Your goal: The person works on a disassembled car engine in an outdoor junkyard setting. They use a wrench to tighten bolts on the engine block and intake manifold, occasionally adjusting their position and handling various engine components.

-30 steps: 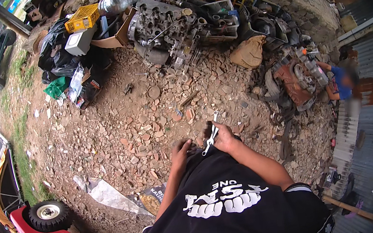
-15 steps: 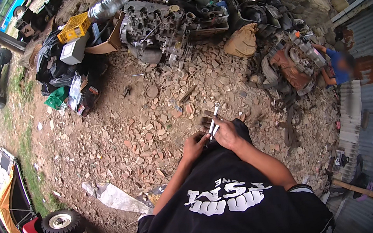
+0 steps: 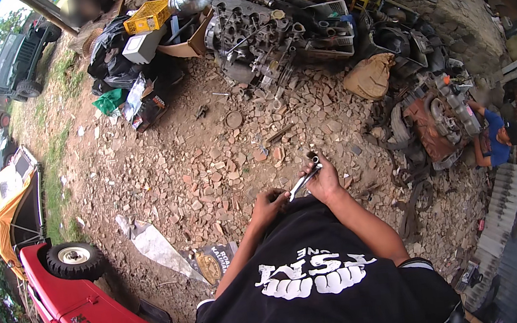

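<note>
A silver wrench [image 3: 304, 181] slants between my two hands in front of my black shirt. My right hand [image 3: 324, 182] is closed around its upper part, palm turned up. At the top of that grip shows a small dark round end with a hole [image 3: 315, 159]; whether it belongs to the wrench or to a second tool, I cannot tell. My left hand [image 3: 268, 206] has its fingers bent together, the fingertips at the wrench's lower end. Gravelly ground strewn with broken tile lies below both hands.
Ahead stands a greasy engine block [image 3: 248, 35] beside crates of parts. Black bags [image 3: 111, 57] and a yellow crate [image 3: 148, 16] are piled left of it. A red vehicle [image 3: 89, 314] sits at lower left. A person in blue [image 3: 499, 136] crouches by another engine [image 3: 432, 119] at right.
The wrench has tipped from nearly upright to a flatter slant. My right hand has rolled palm up around it. My view has shifted left, so the surroundings appear further right.
</note>
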Demonstrator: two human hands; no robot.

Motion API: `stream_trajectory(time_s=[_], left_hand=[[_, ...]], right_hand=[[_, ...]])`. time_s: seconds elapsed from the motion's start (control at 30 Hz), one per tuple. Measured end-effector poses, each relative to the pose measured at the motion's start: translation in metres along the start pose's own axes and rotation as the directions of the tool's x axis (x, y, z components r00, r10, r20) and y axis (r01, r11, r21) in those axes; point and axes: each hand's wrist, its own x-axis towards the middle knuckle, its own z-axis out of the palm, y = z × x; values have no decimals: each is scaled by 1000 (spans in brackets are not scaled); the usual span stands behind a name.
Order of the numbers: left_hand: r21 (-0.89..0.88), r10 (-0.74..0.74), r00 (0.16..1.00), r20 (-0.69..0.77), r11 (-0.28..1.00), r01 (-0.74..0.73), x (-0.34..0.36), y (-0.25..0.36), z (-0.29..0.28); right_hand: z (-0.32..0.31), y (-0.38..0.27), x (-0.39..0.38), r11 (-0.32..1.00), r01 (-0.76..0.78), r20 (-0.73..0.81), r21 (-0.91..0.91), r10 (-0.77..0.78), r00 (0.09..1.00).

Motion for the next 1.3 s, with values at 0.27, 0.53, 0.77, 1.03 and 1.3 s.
stream_trajectory(time_s=[0.27,0.53,0.77,1.03,1.3], left_hand=[[53,-66,995,75,997,62,-16,1,39],[202,-17,984,175,979,-19,17,21,31],[149,-21,996,91,989,7,68,17,-45],[-25,-31,997,-68,999,29,131,35,-198],[-22,58,998,9,998,-58,177,100,-255]], right_hand=[[-35,-35,-14,993,-86,-75,78,92,993],[-24,-16,3,924,-297,93,-239,327,941],[-58,-33,83,997,-31,-497,-70,-7,868],[-5,-5,153,983,183,-532,4,-153,833],[119,78,202,894,-215,-257,-393,117,959]])
